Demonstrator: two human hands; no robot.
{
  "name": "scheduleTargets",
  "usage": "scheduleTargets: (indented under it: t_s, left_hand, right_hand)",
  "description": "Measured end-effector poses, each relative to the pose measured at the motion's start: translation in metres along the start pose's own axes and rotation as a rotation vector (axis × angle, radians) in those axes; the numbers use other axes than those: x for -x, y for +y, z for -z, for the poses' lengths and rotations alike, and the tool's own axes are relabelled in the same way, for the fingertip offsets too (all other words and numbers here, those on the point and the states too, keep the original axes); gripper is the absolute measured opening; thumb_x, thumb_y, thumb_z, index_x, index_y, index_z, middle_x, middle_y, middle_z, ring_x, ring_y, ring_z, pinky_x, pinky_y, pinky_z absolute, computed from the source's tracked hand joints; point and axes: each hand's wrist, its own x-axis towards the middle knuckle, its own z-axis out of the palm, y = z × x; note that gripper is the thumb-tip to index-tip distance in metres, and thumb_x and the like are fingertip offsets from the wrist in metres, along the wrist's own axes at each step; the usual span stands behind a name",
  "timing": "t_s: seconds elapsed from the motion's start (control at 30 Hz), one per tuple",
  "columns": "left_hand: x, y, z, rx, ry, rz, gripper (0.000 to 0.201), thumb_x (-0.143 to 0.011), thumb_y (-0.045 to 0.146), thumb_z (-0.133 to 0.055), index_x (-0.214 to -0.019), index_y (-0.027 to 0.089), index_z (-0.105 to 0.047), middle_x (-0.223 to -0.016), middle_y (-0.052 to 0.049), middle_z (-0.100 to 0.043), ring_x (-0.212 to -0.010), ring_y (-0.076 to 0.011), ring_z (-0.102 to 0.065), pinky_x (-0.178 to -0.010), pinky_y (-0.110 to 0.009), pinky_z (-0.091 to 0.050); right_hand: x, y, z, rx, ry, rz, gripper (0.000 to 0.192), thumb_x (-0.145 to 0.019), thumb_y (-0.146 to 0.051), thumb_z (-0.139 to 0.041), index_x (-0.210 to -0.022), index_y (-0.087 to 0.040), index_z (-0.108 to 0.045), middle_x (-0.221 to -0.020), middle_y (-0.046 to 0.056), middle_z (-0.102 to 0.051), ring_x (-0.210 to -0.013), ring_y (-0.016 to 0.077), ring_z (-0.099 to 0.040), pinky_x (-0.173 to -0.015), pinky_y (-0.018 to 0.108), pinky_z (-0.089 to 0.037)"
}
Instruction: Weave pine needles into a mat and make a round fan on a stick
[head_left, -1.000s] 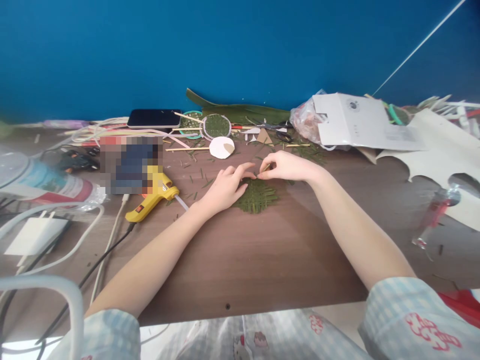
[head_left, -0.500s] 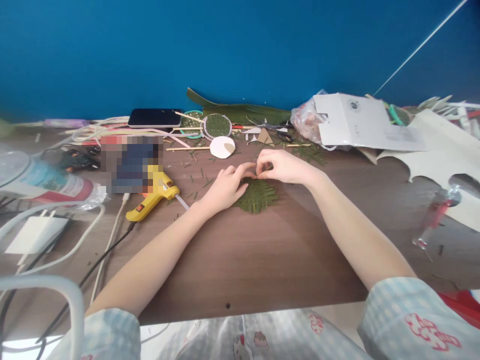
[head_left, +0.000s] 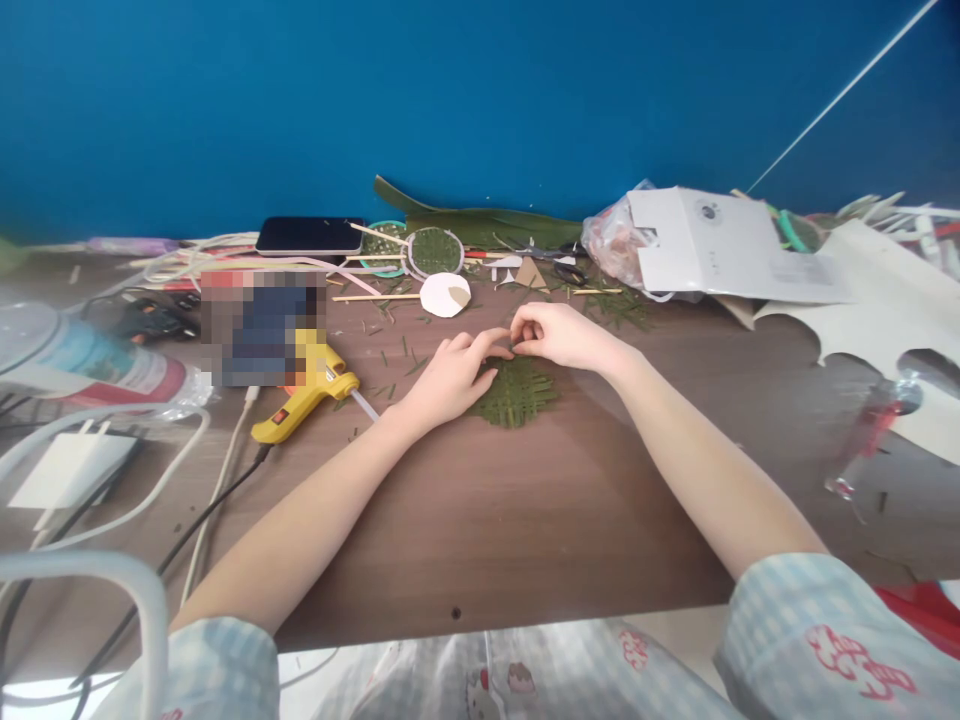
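Observation:
A small woven mat of green leaf strips point(head_left: 517, 392) lies flat on the brown table point(head_left: 480, 520). My left hand point(head_left: 450, 375) rests on the mat's left edge, fingers spread and pressing it down. At the mat's far edge, my right hand point(head_left: 562, 335) pinches a thin green strip between thumb and fingertips. The fingertips of both hands nearly meet there.
A yellow glue gun point(head_left: 304, 400) with its cable lies to the left. Behind the mat sit a white paper disc point(head_left: 444, 295), a round green woven piece point(head_left: 433, 250), a phone point(head_left: 309, 236), long leaves point(head_left: 487, 222) and wooden sticks. White card and a plastic bag point(head_left: 615, 240) crowd the right.
My right hand has drawn slightly left and closer to the left hand's fingertips, still pinching at the mat's far edge. The left hand and mat stay in place.

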Motion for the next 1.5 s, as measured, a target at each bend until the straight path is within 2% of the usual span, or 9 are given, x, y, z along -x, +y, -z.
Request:
scheduleTargets:
  t_s: [0.13, 0.27, 0.53, 0.73, 0.97, 1.13, 1.23, 1.37, 1.5]
  left_hand:
    - [0.000, -0.001, -0.001, 0.005, 0.020, -0.015, 0.045, -0.082, 0.013, -0.042, -0.127, 0.018, -0.035, -0.114, -0.002, -0.064, -0.099, -0.0199, -0.049, -0.088, -0.034, -0.036]
    - [0.000, -0.001, -0.001, -0.038, 0.028, -0.045, 0.045, -0.082, 0.012, -0.042, -0.126, 0.017, -0.037, -0.115, -0.003, -0.063, -0.099, -0.0199, -0.049, -0.087, -0.033, -0.037]
    - [0.000, 0.004, 0.000, -0.164, -0.037, -0.047, 0.044, -0.086, 0.014, -0.034, -0.129, 0.022, -0.040, -0.120, -0.005, -0.059, -0.100, -0.0212, -0.047, -0.084, -0.035, -0.037]
    - [-0.002, 0.004, -0.001, -0.246, -0.046, -0.082, 0.043, -0.086, 0.013, -0.032, -0.126, 0.023, -0.044, -0.103, -0.007, -0.061, -0.095, -0.0221, -0.047, -0.079, -0.035, -0.037]
    - [-0.002, 0.004, -0.002, -0.265, -0.038, -0.089, 0.041, -0.085, 0.011, -0.032, -0.122, 0.021, -0.047, -0.090, -0.007, -0.059, -0.094, -0.0220, -0.047, -0.079, -0.035, -0.038]
    - [-0.003, 0.004, -0.002, -0.282, -0.033, -0.092, 0.040, -0.085, 0.011, -0.033, -0.121, 0.020, -0.048, -0.092, -0.008, -0.059, -0.094, -0.0221, -0.047, -0.078, -0.034, -0.037]
    - [-0.002, 0.004, -0.003, -0.264, -0.021, -0.088, 0.040, -0.085, 0.011, -0.034, -0.121, 0.019, -0.048, -0.091, -0.008, -0.058, -0.093, -0.0218, -0.047, -0.077, -0.034, -0.037]
    - [-0.001, 0.003, -0.004, -0.210, -0.005, -0.068, 0.041, -0.085, 0.011, -0.034, -0.122, 0.022, -0.047, -0.094, -0.007, -0.058, -0.093, -0.0208, -0.045, -0.079, -0.034, -0.034]
    - [0.001, 0.002, -0.005, -0.163, 0.009, -0.041, 0.042, -0.085, 0.011, -0.035, -0.122, 0.025, -0.045, -0.109, -0.005, -0.058, -0.098, -0.0209, -0.042, -0.086, -0.037, -0.030]
  right_hand:
    - [0.005, -0.003, 0.011, 0.043, -0.005, -0.171, 0.013, -0.076, -0.030, -0.057, -0.078, -0.018, -0.059, -0.075, 0.002, -0.060, -0.064, 0.0128, -0.050, -0.059, 0.024, -0.033]
    - [0.009, -0.004, 0.022, 0.104, -0.125, -0.269, 0.022, -0.075, -0.040, -0.058, -0.070, -0.018, -0.059, -0.072, 0.003, -0.061, -0.060, 0.0126, -0.048, -0.054, 0.025, -0.031]
    - [0.010, -0.006, 0.023, 0.143, -0.186, -0.265, 0.021, -0.075, -0.037, -0.059, -0.065, -0.019, -0.057, -0.060, 0.000, -0.055, -0.051, 0.0102, -0.042, -0.048, 0.025, -0.026]
    - [0.008, -0.002, 0.021, 0.154, -0.183, -0.237, 0.020, -0.076, -0.036, -0.059, -0.066, -0.018, -0.057, -0.062, 0.000, -0.056, -0.050, 0.0095, -0.041, -0.048, 0.024, -0.028]
    - [0.008, -0.007, 0.023, 0.118, -0.125, -0.250, 0.019, -0.077, -0.034, -0.056, -0.067, -0.018, -0.057, -0.063, 0.001, -0.061, -0.052, 0.0107, -0.047, -0.048, 0.024, -0.030]
    - [0.009, -0.008, 0.027, 0.160, -0.199, -0.274, 0.018, -0.071, -0.036, -0.062, -0.068, -0.019, -0.058, -0.070, 0.002, -0.063, -0.056, 0.0119, -0.049, -0.050, 0.025, -0.031]
    - [0.009, -0.005, 0.026, 0.182, -0.260, -0.257, 0.013, -0.068, -0.030, -0.063, -0.068, -0.019, -0.058, -0.070, 0.001, -0.061, -0.056, 0.0109, -0.048, -0.050, 0.024, -0.030]
    - [0.008, 0.000, 0.025, 0.155, -0.267, -0.219, 0.007, -0.070, -0.025, -0.060, -0.069, -0.019, -0.057, -0.069, 0.000, -0.060, -0.056, 0.0102, -0.047, -0.050, 0.024, -0.031]
    - [0.007, 0.001, 0.025, 0.130, -0.243, -0.214, 0.005, -0.070, -0.023, -0.060, -0.069, -0.019, -0.058, -0.071, 0.000, -0.060, -0.058, 0.0111, -0.048, -0.051, 0.024, -0.032]
